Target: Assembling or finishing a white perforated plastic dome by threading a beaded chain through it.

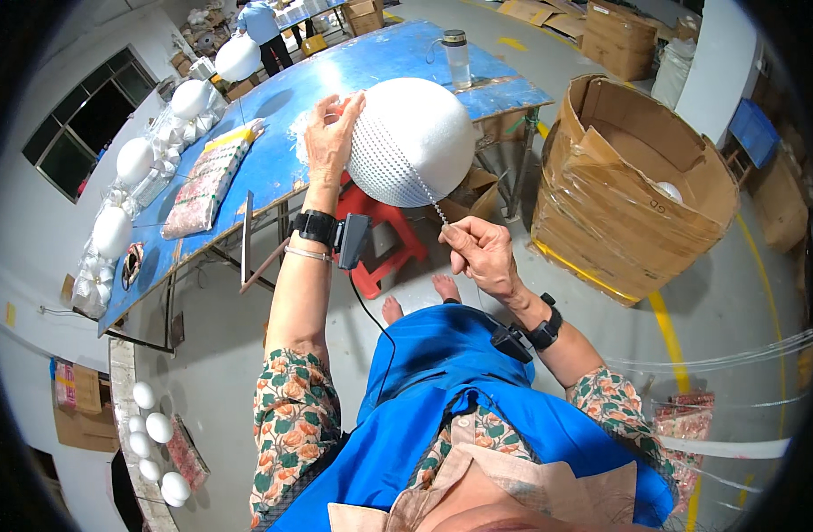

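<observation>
Head view, white ball (424, 124), blue table (278, 164), grey floor (220, 363)

Dark letters (659, 207) mark the open cardboard box (601, 217).

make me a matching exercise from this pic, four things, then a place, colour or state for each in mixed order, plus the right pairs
Things
1. stool
2. bottle
3. right hand
4. big ball

Matches
A. on the blue table
B. white, partly covered in beaded rows
C. red
D. pinching a beaded strand

Pairs: 1-C, 2-A, 3-D, 4-B
</observation>
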Motion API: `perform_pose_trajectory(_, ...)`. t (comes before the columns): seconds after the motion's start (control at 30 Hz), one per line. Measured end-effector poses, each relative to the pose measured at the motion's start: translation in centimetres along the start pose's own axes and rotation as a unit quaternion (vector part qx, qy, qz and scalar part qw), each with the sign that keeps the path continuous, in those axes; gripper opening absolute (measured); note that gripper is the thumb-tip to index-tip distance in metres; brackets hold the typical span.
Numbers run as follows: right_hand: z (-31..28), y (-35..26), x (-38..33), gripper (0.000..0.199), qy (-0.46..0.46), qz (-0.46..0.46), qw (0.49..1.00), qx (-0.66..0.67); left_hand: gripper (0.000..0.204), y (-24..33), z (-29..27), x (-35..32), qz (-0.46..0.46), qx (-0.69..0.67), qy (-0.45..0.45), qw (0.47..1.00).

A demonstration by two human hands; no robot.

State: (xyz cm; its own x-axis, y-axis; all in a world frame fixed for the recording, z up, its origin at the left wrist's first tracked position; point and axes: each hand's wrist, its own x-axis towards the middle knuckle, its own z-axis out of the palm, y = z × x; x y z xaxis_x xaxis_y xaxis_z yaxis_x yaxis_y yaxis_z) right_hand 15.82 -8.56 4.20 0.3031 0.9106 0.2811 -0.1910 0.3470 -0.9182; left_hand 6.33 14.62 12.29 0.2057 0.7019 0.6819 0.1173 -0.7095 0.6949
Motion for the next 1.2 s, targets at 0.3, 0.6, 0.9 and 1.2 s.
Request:
perform_pose_trajectory(0.3,-2.0,0.4,-2.5,0.022,0.016,0.05,0.998,-0.027,0.051,-1.4,-1.0,1.8,-0.062,0.004,-0.025,0.998)
perform_pose_trajectory(0.6,-4.0,-0.6,-6.0,0.02,-0.015,0.072,0.995,-0.062,0.042,-3.6,-1.4,2.7,0.07,0.004,-0.059,0.996)
perform_pose_trajectory(0.9,-4.5,1.0,-3.9,0.021,0.019,0.045,0.999,0.012,0.046,-2.6,-1.8,3.6,-0.145,-0.019,-0.021,0.989)
perform_pose_trajectory(1.2,-5.5,3.3,-1.4,0.024,0.037,0.004,0.998,-0.045,0.051,-0.8,-1.9,1.5,-0.088,-0.064,-0.05,0.993)
